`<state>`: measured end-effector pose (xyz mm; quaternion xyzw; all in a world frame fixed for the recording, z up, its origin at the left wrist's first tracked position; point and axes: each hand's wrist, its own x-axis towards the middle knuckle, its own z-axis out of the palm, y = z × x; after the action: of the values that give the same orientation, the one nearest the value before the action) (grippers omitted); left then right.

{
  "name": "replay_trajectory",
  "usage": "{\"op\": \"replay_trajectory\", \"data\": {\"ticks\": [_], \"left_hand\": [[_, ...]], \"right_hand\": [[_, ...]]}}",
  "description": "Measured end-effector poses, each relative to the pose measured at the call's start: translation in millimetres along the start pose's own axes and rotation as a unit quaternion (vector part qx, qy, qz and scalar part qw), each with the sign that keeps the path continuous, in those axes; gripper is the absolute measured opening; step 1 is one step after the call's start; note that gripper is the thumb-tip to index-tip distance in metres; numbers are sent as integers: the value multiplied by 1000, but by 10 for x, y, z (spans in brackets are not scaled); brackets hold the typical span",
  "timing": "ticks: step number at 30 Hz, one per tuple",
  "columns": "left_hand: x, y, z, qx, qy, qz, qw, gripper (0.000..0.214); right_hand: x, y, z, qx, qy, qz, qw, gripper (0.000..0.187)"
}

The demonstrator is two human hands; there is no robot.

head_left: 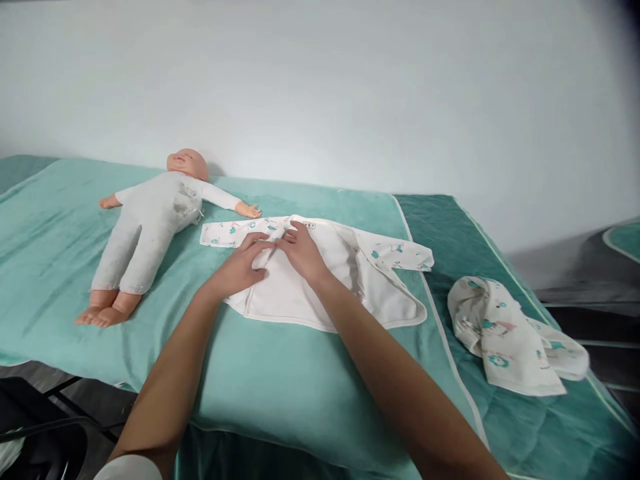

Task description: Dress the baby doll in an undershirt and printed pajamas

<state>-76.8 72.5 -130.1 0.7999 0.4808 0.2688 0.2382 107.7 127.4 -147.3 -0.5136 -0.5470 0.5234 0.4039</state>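
Observation:
A white long-sleeved baby shirt lies spread on the bedding, its front opened out and its sleeves printed with small coloured figures. My left hand rests on the shirt's left front, thumb apart from the fingers. Close beside it, my right hand has its fingers bent together on the cloth below the collar. The pinched bit of fabric is mostly hidden by the fingers. To the left, a baby doll in a white body lies on its back, one arm reaching toward the shirt's sleeve.
A light green blanket covers most of the bed, with a darker green quilted cover at the right. Crumpled there is a printed white baby garment. Behind the bed rises a pale wall. A black chair stands lower left.

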Motion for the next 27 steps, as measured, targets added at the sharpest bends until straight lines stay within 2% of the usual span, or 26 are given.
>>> {"op": "replay_trajectory", "data": {"ticks": [2, 5, 10, 14, 17, 20, 22, 25, 27], "left_hand": [[12, -26, -10, -25, 22, -13, 999, 59], [34, -52, -24, -51, 52, -28, 997, 58], [50, -61, -21, -118, 113, -101, 981, 41], [61, -69, -23, -226, 157, -145, 950, 26], [63, -79, -38, -256, 179, -173, 934, 23], [48, -64, -51, -242, 164, -174, 940, 24], [35, -37, -50, -195, 127, -127, 964, 28], [27, -3, -18, -107, 51, -49, 992, 50], [33, 3, 16, -65, 28, -32, 997, 62]], "right_hand": [[192, 12, 139, 26, 2, -20, 999, 67], [306, 30, 195, 66, 9, -42, 997, 63], [287, 46, 35, 173, -82, -61, 980, 61], [251, 29, -36, 173, -123, -79, 974, 58], [218, 7, -21, 150, -137, -78, 976, 57], [203, -1, 3, 126, -105, -85, 983, 45], [203, -2, 9, 108, -65, -91, 988, 36], [202, -11, 11, 104, -16, -82, 991, 27], [196, -22, 13, 126, 3, -70, 990, 25]]}}
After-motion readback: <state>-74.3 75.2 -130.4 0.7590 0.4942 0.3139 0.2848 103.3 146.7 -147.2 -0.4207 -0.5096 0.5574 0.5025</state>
